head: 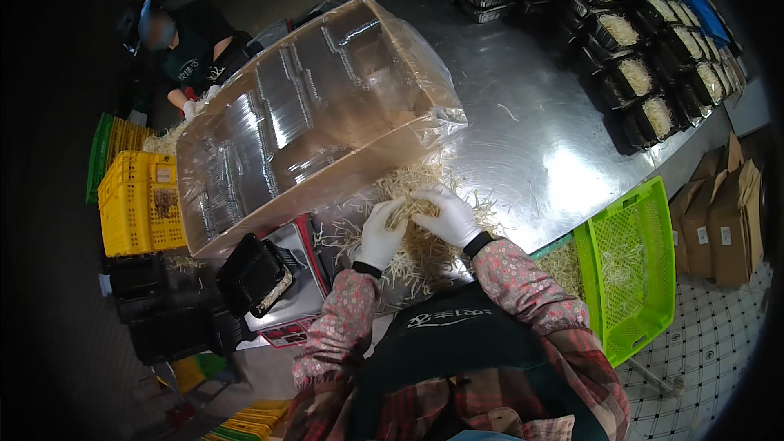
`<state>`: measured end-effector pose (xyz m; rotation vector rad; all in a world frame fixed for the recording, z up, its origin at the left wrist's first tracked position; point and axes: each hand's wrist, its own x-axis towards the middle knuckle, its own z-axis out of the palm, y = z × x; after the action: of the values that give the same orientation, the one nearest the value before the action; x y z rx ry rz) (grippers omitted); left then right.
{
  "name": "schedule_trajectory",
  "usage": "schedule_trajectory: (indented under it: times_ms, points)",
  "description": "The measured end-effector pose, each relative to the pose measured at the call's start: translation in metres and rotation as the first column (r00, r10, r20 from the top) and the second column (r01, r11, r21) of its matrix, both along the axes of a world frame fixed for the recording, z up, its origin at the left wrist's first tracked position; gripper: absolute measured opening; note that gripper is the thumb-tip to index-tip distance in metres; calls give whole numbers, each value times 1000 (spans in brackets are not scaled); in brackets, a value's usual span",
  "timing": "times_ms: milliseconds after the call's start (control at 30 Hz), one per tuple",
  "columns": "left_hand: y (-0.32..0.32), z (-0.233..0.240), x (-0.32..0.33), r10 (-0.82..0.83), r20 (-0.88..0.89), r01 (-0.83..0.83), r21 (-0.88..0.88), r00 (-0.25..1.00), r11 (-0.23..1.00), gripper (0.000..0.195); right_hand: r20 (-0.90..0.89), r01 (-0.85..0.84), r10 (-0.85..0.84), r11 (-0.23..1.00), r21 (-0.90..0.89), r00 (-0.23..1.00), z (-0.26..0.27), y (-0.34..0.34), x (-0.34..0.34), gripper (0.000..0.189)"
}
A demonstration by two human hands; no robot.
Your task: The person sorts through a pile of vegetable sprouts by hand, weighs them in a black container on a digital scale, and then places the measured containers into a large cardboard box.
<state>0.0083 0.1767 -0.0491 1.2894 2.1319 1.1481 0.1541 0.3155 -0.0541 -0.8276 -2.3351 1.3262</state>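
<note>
Both my hands wear white gloves and meet over a loose pile of bean sprouts (422,260) on the metal table (502,110). Sprouts are bunched between my left hand (381,233) and my right hand (450,215), with the fingers of each curled around them. To the left of my left hand, a black plastic tray (248,275) sits tilted on a scale (303,257) with a red edge. A second tray with sprouts partly shows beneath it. Just beyond my hands stands a cardboard box (318,180) lined with clear film, holding stacks of clear plastic lids (285,98).
Stacked black trays filled with sprouts (637,76) occupy the far right of the table. A green plastic crate (634,282) leans at my right, near brown cartons (713,226). Yellow crates (144,202) and black trays (174,331) are left. Another person (190,61) works across the box.
</note>
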Motion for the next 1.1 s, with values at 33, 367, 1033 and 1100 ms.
schedule_trajectory:
  times_ms: [33, 367, 1033, 1100]
  points:
    - [-15, 1, -4, -4, -6, 4, -21, 1000, 1000, 52, -34, -77, 81, 992, 95, 996, -2, -1, 5, 48]
    - [35, -54, -38, 130, 94, -109, -204, 987, 973, 59, 248, 139, -173, 979, 150, 953, -47, 49, -45, 49]
    - [46, -40, 19, -384, -349, 311, -248, 855, 917, 92, 208, 61, -130, 949, 309, 970, -37, -5, 58, 111]
    - [86, -46, 26, -366, -250, 322, -200, 897, 925, 77, 189, 111, -140, 982, 154, 972, -27, 32, 66, 99]
